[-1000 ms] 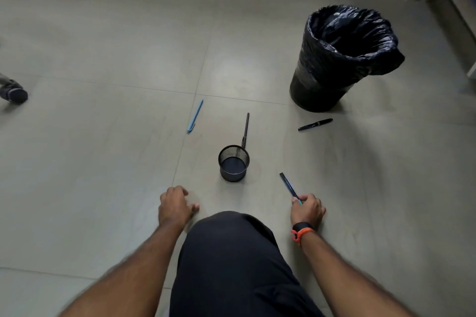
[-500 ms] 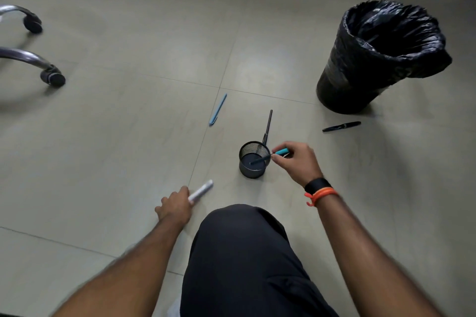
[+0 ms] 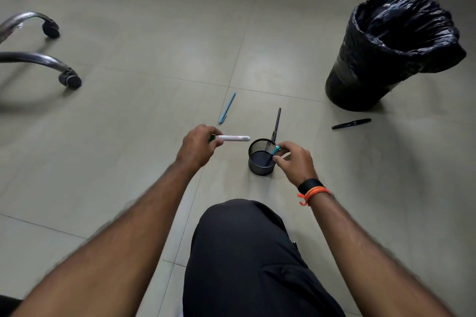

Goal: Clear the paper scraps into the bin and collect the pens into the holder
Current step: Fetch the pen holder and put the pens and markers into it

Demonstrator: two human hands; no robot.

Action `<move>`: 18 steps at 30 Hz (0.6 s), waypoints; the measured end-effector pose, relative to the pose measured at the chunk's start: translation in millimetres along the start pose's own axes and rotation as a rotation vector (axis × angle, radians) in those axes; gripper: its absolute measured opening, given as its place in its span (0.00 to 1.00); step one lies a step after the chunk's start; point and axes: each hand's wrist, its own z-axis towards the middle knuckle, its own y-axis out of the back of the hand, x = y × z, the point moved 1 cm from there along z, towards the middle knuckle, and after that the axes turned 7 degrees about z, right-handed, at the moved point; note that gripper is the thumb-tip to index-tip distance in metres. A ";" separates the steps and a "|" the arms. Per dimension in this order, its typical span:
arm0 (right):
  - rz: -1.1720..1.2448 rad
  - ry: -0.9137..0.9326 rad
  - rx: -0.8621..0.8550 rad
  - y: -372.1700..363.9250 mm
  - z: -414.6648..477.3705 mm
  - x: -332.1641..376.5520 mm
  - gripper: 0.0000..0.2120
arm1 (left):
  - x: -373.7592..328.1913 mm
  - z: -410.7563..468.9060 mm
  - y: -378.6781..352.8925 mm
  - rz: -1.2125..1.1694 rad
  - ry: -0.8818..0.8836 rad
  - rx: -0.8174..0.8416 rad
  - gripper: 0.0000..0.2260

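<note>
Since half a second ago the left hand [image 3: 198, 148] has lifted its white marker [image 3: 233, 138] off the floor toward the holder [image 3: 260, 159], gripping it closed. The right hand [image 3: 293, 161] pinches a teal-capped pen [image 3: 273, 153], tip already inside the holder beside it. Pen collecting is under way; next, let go, then drop the marker in. Three pens lie beyond both hands.

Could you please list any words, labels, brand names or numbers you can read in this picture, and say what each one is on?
None can be read.
White marker in the left hand: faint marks on the barrel, too blurred to read.
Black pen on the floor near the bin: a small light mark on the barrel, too small to read.
Mesh holder, light blue pen, wristbands: no print visible.
</note>
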 end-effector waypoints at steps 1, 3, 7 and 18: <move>0.055 -0.014 -0.046 1.9 -7.3 -2.5 0.12 | -5.6 2.2 4.0 0.023 -0.039 0.004 0.10; 0.156 -0.064 -0.159 6.8 -24.0 -10.1 0.17 | -16.5 5.3 8.8 0.058 -0.112 0.011 0.11; 0.258 -0.181 -0.238 4.4 -72.2 -34.4 0.14 | -36.7 6.9 8.7 0.044 -0.181 -0.007 0.11; -0.121 -0.494 0.030 -1.4 -168.1 -93.4 0.11 | -81.2 16.6 -24.1 0.133 -0.220 0.098 0.08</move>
